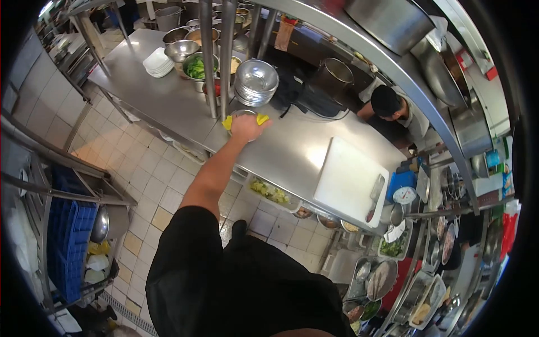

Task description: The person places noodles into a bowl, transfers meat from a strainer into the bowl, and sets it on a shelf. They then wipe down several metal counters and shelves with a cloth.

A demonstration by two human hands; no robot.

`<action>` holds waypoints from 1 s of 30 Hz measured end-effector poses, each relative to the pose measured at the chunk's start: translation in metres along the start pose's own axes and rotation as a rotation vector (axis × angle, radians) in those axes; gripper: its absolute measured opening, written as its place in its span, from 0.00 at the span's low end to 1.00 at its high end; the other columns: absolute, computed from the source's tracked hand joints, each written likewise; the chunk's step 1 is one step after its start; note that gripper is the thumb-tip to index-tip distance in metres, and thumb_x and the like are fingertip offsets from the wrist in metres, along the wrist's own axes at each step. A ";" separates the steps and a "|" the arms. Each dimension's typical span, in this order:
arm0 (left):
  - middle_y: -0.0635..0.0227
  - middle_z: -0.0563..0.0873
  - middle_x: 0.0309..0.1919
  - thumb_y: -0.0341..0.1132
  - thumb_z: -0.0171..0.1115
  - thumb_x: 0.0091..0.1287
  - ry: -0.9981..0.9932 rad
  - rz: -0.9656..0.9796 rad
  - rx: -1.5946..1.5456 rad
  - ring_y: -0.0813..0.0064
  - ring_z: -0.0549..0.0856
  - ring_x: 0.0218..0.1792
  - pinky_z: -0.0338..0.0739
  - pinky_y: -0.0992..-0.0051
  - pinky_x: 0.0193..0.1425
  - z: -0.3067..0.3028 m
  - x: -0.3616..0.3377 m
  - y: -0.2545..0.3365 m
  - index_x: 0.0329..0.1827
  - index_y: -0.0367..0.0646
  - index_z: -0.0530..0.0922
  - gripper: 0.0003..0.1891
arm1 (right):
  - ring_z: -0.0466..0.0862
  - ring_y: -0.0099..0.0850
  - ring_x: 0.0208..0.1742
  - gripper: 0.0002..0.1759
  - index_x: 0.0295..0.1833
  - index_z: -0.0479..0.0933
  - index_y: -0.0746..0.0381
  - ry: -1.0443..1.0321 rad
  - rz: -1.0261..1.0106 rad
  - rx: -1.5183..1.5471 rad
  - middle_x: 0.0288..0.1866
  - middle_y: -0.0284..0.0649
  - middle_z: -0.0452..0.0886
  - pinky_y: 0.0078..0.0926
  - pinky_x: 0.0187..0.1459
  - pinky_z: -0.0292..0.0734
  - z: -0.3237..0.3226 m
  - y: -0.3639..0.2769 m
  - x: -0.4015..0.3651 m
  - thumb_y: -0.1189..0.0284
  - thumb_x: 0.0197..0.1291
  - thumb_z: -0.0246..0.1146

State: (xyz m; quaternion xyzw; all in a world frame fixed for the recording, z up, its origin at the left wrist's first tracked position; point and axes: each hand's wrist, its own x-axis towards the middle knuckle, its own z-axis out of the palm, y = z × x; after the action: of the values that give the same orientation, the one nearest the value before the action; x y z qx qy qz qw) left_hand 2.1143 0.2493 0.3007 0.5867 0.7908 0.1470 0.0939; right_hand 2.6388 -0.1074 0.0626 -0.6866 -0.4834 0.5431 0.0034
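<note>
My left hand point(247, 128) reaches far out over the steel counter point(286, 160). It is closed on a yellow cloth point(262, 119), whose ends stick out on both sides of my fingers. Under the hand, a round metal rim point(242, 112) shows in part, and my hand hides the rest of it. Just beyond stands a stack of metal bowls point(256, 81), close to the steel shelf posts point(224, 67). My right hand is out of view.
A white cutting board point(351, 180) with a knife lies on the counter, near a blue scale point(401, 185). White plates point(158, 62) and a pot of greens point(197, 68) stand at the far left. Across the counter a person point(396, 109) bends down. Blue crates point(70, 236) fill a left rack.
</note>
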 end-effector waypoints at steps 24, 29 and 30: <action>0.64 0.54 0.66 0.51 0.40 0.63 0.149 -0.168 0.092 0.60 0.51 0.67 0.36 0.45 0.65 0.111 -0.089 -0.089 0.64 0.48 0.58 0.28 | 0.78 0.35 0.39 0.18 0.40 0.74 0.63 -0.236 -0.100 -0.217 0.36 0.43 0.79 0.32 0.37 0.72 -0.020 -0.091 0.103 0.60 0.53 0.55; 0.64 0.55 0.66 0.48 0.44 0.63 0.136 -0.254 0.108 0.62 0.52 0.67 0.37 0.45 0.65 0.103 -0.078 -0.109 0.64 0.48 0.58 0.27 | 0.78 0.34 0.38 0.18 0.40 0.73 0.63 -0.296 -0.172 -0.236 0.36 0.43 0.79 0.32 0.37 0.72 -0.015 -0.154 0.149 0.60 0.54 0.55; 0.64 0.54 0.66 0.48 0.44 0.62 0.132 -0.273 0.086 0.62 0.52 0.67 0.36 0.45 0.65 0.098 -0.075 -0.118 0.64 0.48 0.59 0.27 | 0.78 0.33 0.38 0.18 0.40 0.73 0.64 -0.301 -0.175 -0.244 0.36 0.43 0.78 0.32 0.37 0.72 -0.008 -0.165 0.152 0.60 0.54 0.55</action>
State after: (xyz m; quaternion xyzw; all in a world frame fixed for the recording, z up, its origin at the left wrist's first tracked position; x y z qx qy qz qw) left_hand 2.0620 0.1580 0.1663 0.4661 0.8733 0.1373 0.0358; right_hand 2.5271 0.0864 0.0405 -0.5484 -0.5985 0.5745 -0.1049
